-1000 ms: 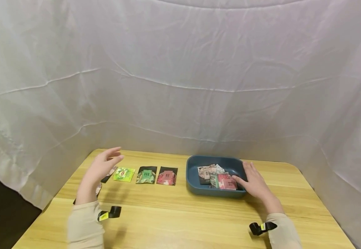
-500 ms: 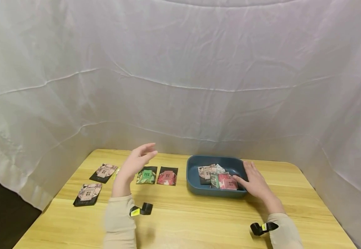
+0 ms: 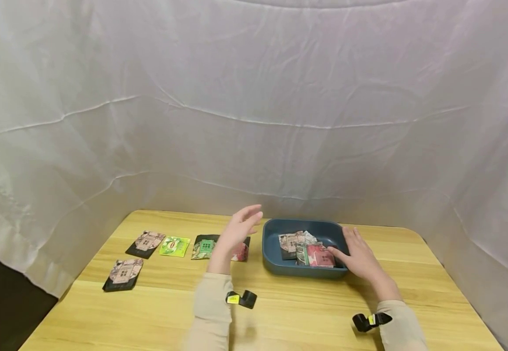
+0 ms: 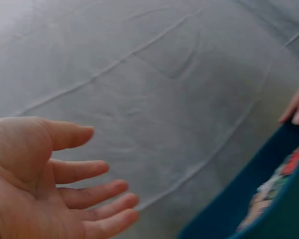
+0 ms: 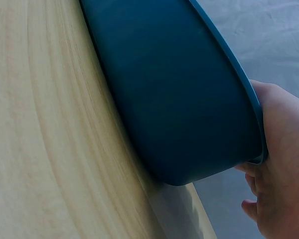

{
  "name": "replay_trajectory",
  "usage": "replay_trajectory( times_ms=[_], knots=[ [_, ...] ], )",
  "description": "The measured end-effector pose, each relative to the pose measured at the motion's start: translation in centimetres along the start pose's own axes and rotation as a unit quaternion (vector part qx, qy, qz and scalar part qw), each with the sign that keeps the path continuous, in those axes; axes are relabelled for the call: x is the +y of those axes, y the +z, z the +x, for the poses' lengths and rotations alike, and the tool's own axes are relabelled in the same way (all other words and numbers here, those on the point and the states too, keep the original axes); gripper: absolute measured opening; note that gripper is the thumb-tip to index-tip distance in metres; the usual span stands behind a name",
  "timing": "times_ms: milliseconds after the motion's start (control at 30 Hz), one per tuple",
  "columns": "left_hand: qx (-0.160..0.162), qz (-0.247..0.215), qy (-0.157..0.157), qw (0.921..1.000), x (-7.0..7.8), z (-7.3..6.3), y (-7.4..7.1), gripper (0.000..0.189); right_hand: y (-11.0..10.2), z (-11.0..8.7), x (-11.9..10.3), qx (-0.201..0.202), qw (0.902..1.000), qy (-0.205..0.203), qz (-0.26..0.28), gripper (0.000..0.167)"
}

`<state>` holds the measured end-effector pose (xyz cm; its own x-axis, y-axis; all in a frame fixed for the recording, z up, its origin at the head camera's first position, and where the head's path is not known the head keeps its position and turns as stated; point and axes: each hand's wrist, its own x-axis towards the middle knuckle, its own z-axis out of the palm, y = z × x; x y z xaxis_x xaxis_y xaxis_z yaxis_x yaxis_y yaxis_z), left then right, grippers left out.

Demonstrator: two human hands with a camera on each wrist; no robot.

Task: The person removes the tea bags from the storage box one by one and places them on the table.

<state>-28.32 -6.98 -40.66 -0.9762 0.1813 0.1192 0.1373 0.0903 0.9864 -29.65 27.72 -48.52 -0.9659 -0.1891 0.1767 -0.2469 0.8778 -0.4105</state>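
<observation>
we find the left hand (image 3: 237, 229) holding nothing, its thumb apart from the loosely extended fingers, in the air just left of the blue bin (image 3: 297, 271). the right hand (image 3: 361, 258) grasps the bin's right wall, thumb over the rim on the inner side, fingers outside.

inside the bin we note overlapping sachets: a pink one (image 3: 288, 247) to the left, a red one (image 3: 322, 257) nearer the right hand, a green edge (image 3: 302, 254) between.

left of the bin, a row lies flat on the wooden table (image 3: 289, 317): black-and-red sachet (image 3: 241, 253) (half hidden from us by the left hand and wrist), then black-and-green sachet (image 3: 204, 247), then yellow-green sachet (image 3: 175, 246). at the left end, one black-and-pink sachet (image 3: 145, 243) lies far, another pink-topped packet (image 3: 123, 274) near. behind everything, we record a pale curtain (image 3: 254, 151).
</observation>
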Motion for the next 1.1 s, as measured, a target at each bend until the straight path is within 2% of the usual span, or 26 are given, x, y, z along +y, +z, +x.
replay_trajectory(
  times_ms=[167,433,600,700,767,933,1100],
  knots=[
    [-0.001,-0.072,-0.012,0.9973,-1.5,1.3,2.9,0.047,0.0,0.0,0.1,0.002,1.0000,-0.003,0.005,0.094],
    [-0.010,-0.114,-0.032,0.9930,-3.7,2.1,6.4,0.046,-0.1,0.2,0.2,-0.004,1.0000,-0.003,0.002,0.095],
    [0.012,-0.142,-0.041,0.9890,-4.9,2.5,7.8,0.042,-0.1,0.1,-0.1,-0.003,1.0000,-0.002,0.004,0.094],
    [0.027,-0.138,-0.050,0.9888,-5.2,2.7,8.5,0.039,-0.2,0.1,-0.1,-0.004,1.0000,0.001,0.004,0.093],
    [0.026,-0.123,-0.060,0.9902,-5.4,2.8,8.8,0.040,-0.2,0.0,-0.1,-0.004,1.0000,0.003,0.004,0.094],
    [-0.011,-0.085,-0.110,0.9902,-5.6,3.1,9.4,0.043,-0.2,0.0,-0.1,-0.006,1.0000,0.005,0.002,0.094],
    [-0.050,-0.059,-0.149,0.9859,-5.5,3.5,9.5,0.044,-0.3,0.0,-0.1,-0.008,0.9999,0.009,0.007,0.094]
  ],
)
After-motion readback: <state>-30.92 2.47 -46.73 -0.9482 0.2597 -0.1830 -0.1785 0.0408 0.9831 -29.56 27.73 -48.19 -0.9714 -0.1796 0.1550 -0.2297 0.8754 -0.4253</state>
